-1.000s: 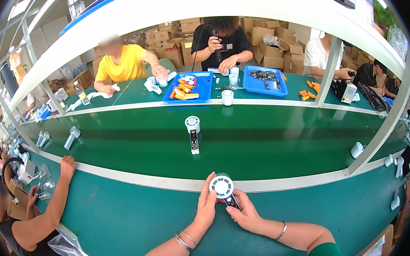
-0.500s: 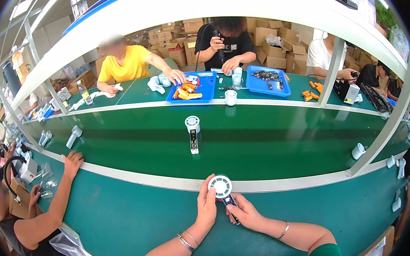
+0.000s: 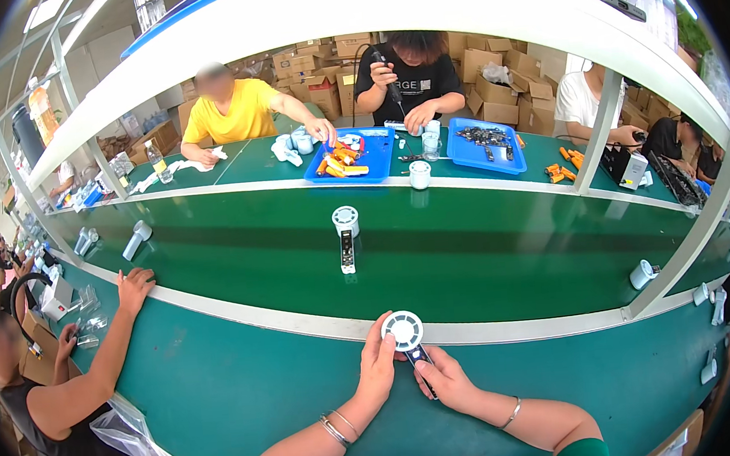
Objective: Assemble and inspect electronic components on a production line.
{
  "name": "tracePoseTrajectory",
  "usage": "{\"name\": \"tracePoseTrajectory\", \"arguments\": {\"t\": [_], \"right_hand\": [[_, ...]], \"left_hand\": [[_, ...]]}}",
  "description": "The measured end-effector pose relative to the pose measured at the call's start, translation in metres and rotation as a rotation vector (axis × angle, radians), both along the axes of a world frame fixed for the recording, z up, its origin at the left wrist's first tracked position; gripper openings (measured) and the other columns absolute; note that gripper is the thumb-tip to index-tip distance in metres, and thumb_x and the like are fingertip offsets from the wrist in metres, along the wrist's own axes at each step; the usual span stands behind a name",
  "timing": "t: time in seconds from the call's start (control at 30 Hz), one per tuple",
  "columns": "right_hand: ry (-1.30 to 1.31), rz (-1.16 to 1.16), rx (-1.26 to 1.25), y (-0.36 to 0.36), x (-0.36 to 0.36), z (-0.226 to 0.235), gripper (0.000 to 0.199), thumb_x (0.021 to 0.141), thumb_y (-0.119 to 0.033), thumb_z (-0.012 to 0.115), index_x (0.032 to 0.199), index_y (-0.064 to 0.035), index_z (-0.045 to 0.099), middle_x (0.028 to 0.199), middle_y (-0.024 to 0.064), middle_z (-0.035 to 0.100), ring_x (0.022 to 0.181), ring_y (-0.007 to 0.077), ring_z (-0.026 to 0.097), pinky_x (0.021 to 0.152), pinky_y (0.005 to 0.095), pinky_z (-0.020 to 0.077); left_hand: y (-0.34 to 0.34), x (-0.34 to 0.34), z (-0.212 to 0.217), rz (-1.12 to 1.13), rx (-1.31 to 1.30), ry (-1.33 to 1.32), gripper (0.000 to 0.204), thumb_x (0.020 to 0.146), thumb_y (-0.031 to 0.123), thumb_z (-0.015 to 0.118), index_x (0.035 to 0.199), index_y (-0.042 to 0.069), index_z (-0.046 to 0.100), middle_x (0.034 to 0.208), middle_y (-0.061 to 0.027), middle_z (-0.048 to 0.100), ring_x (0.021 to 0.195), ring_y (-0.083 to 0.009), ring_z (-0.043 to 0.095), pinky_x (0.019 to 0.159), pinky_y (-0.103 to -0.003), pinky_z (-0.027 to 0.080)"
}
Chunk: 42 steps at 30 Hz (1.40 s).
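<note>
Just in front of the near rail, both my hands hold a small handheld fan (image 3: pixel 403 330) with a round, pale, slotted head. Its narrow handle has a dark board showing and points down to the right. My left hand (image 3: pixel 377 366) is closed around the left side of the head, its thumb on the front face. Lower down, my right hand (image 3: pixel 445 379) grips the handle between thumb and fingers, hiding part of it. Beyond them, on the green belt (image 3: pixel 256 262), lies a similar fan (image 3: pixel 345 229) with its board exposed.
More pale fan parts (image 3: pixel 137 240) rest on the belt. A metal rail (image 3: pixel 510 329) separates it from my green table (image 3: pixel 249 391). Across stand blue trays (image 3: pixel 381 154) holding orange cells and dark parts. A co-worker's arm (image 3: pixel 105 360) reaches in at left. A slanted post (image 3: pixel 679 237) stands right.
The view has shifted slightly, so most things appear a little farther right. My hands keep the same grip on the fan, which is tilted about the same.
</note>
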State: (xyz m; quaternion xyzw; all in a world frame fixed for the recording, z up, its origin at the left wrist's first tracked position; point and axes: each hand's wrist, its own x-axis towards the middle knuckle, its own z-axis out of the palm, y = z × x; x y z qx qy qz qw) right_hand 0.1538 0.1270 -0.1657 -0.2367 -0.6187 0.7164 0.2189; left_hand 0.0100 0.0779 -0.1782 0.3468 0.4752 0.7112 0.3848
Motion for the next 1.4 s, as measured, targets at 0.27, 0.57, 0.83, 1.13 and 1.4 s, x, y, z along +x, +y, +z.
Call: {"name": "tracePoseTrajectory", "arguments": {"t": [0.27, 0.57, 0.83, 1.13, 1.4], "right_hand": [[0.027, -0.010, -0.010, 0.0017, -0.0006, -0.0048, 0.033, 0.093, -0.018, 0.052, 0.119, 0.0009, 0.043, 0.070, 0.0001, 0.048, 0.054, 0.0061, 0.046, 0.047, 0.0212, 0.0393], [0.009, -0.001, -0.028, 0.0028, 0.0001, -0.0022, 0.034, 0.092, -0.017, 0.054, 0.119, 0.0000, 0.043, 0.071, -0.0006, 0.048, 0.055, 0.0058, 0.047, 0.047, 0.0210, 0.0396], [0.006, -0.002, -0.028, 0.0023, 0.0005, 0.0017, 0.032, 0.092, -0.017, 0.053, 0.118, 0.0000, 0.044, 0.072, -0.0003, 0.049, 0.056, 0.0060, 0.047, 0.048, 0.0212, 0.0399], [-0.013, 0.032, -0.005, 0.0059, 0.0023, -0.0024, 0.030, 0.094, -0.016, 0.048, 0.118, 0.0000, 0.043, 0.074, 0.0035, 0.050, 0.057, 0.0092, 0.049, 0.049, 0.0237, 0.0401], [0.035, 0.015, -0.015, 0.0067, 0.0006, -0.0072, 0.030, 0.094, -0.018, 0.049, 0.118, 0.0005, 0.043, 0.069, 0.0009, 0.049, 0.054, 0.0072, 0.047, 0.046, 0.0217, 0.0390]], "left_hand": [[0.0002, -0.0001, 0.0029, -0.012, -0.003, 0.020, 0.047, 0.096, 0.033, 0.041, 0.133, 0.003, 0.038, 0.115, -0.0074, 0.053, 0.092, -0.0122, 0.052, 0.073, -0.024, 0.046], [0.0010, -0.0004, 0.0008, -0.015, -0.013, 0.014, 0.049, 0.096, 0.034, 0.041, 0.134, 0.003, 0.037, 0.115, -0.0078, 0.052, 0.092, -0.0125, 0.052, 0.074, -0.024, 0.046], [0.0019, 0.0003, 0.0001, -0.018, -0.012, -0.001, 0.048, 0.097, 0.032, 0.041, 0.134, 0.003, 0.036, 0.116, -0.0078, 0.052, 0.092, -0.0121, 0.052, 0.073, -0.024, 0.046], [0.0032, 0.0017, -0.0007, 0.002, -0.013, 0.010, 0.048, 0.097, 0.032, 0.041, 0.134, 0.002, 0.036, 0.114, -0.0081, 0.053, 0.089, -0.0119, 0.053, 0.073, -0.024, 0.047], [0.0034, 0.0011, -0.0011, -0.004, -0.021, 0.006, 0.048, 0.097, 0.032, 0.041, 0.134, 0.002, 0.036, 0.115, -0.0081, 0.053, 0.090, -0.0119, 0.053, 0.073, -0.024, 0.046]]}}
